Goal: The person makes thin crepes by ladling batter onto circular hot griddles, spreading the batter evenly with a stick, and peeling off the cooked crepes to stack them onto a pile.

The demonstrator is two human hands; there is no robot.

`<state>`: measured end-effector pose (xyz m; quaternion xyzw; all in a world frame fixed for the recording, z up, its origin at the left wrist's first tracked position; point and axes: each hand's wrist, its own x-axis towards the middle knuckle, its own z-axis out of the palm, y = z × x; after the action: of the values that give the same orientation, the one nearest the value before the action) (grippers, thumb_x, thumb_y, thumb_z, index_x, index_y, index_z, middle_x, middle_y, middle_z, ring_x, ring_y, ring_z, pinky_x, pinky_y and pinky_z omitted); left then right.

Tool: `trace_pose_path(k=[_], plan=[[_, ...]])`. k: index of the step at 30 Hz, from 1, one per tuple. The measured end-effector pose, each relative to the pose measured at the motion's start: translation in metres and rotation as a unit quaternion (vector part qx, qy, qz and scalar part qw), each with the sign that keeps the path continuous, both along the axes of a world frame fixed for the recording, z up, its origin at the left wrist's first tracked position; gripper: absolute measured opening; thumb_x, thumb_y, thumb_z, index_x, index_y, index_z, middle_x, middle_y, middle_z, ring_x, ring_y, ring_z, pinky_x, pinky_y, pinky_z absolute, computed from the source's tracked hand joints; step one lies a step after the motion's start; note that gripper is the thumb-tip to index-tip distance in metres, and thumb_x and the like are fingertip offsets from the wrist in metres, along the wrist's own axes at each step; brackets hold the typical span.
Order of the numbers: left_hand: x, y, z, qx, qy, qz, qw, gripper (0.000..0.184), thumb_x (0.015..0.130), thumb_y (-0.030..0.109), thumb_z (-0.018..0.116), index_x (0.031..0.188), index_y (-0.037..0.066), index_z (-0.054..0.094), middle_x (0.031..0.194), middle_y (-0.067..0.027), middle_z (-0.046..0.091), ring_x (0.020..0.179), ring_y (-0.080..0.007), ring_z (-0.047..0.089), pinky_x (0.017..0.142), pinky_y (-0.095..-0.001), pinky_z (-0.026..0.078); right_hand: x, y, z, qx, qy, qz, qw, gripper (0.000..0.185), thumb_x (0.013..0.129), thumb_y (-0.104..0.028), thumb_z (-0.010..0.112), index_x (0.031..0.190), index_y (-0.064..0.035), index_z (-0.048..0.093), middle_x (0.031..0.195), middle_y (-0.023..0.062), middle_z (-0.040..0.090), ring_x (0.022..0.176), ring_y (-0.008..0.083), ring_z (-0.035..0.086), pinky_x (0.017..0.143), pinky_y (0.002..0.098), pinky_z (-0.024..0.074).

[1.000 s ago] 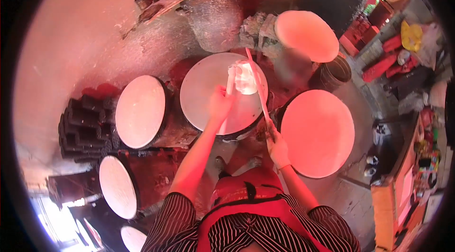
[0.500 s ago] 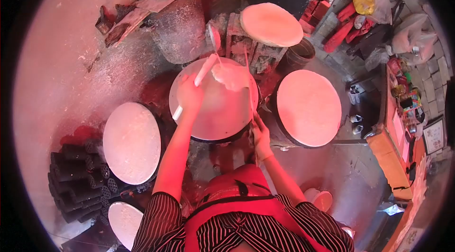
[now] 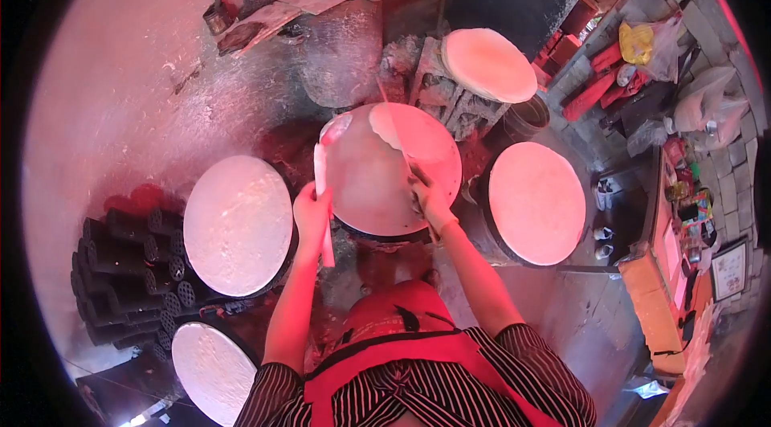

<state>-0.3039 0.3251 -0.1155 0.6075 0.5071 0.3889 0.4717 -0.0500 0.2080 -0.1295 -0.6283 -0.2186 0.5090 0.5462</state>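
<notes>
My left hand (image 3: 312,214) is closed round the thick white handle of a ladle (image 3: 335,131), whose bowl is over the left edge of a round griddle (image 3: 361,186). Pale batter (image 3: 422,134) lies spread over the griddle's upper right part, and the rest of the plate shows bare. My right hand (image 3: 430,202) grips a long thin stick (image 3: 393,120) that slants across the griddle, its blade or edge along the left side of the batter. Where exactly the stick touches the batter is hard to make out.
Round pancake-covered griddles stand at the right (image 3: 536,202), left (image 3: 238,226) and lower left (image 3: 213,375). Another pale round (image 3: 488,65) rests on grey blocks behind. Black coal briquettes (image 3: 128,282) are stacked at left. A bucket (image 3: 526,118) and large bin (image 3: 341,53) stand beyond.
The ladle has moved from above the batter to the griddle's left edge. My right hand has come in over the griddle with the stick. The batter covers a wider, rounder patch.
</notes>
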Motion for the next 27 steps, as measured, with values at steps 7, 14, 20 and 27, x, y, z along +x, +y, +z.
trace_pose_path(k=[7,14,20,27], plan=[[-0.048,-0.104,0.042,-0.389,-0.296,-0.004,0.872,0.026,0.098,0.022,0.065,0.086,0.013,0.043,0.062,0.0055,0.04,0.045,-0.0061,0.038,0.041,-0.0231,0.03,-0.013,-0.074,-0.047,0.028,-0.006,-0.174,0.984,0.048,0.101,-0.03,0.057,0.148,-0.0246,0.048,0.061,-0.0074,0.04,0.041,0.0063,0.035,0.038,0.0247,0.0267],[-0.063,-0.153,0.036,-0.454,-0.381,0.009,0.805,0.018,0.098,0.017,0.065,0.091,0.009,0.051,0.075,0.0015,0.051,0.056,-0.0056,0.044,0.044,-0.0192,0.033,-0.018,0.014,-0.035,0.044,-0.047,-0.029,0.997,0.041,0.102,-0.029,0.056,0.144,-0.0242,0.054,0.058,-0.0073,0.038,0.041,0.007,0.034,0.039,0.0256,0.0273],[-0.067,-0.192,0.012,-0.438,-0.44,0.055,0.782,0.011,0.097,0.011,0.064,0.098,0.005,0.055,0.083,0.0001,0.054,0.056,-0.0046,0.043,0.039,-0.0168,0.027,0.04,-0.04,0.025,-0.022,0.056,0.202,0.978,0.044,0.101,-0.024,0.058,0.144,-0.0134,0.054,0.066,-0.0068,0.048,0.051,0.0061,0.041,0.043,0.0262,0.0313],[-0.045,-0.255,-0.023,-0.474,-0.424,0.179,0.751,0.018,0.095,0.016,0.067,0.086,0.011,0.053,0.075,0.0001,0.053,0.055,-0.0076,0.045,0.043,-0.0218,0.035,0.14,-0.02,-0.026,-0.041,-0.018,0.073,0.996,0.046,0.101,-0.021,0.058,0.146,-0.0155,0.052,0.065,-0.0053,0.046,0.043,0.0065,0.033,0.041,0.025,0.0273]])
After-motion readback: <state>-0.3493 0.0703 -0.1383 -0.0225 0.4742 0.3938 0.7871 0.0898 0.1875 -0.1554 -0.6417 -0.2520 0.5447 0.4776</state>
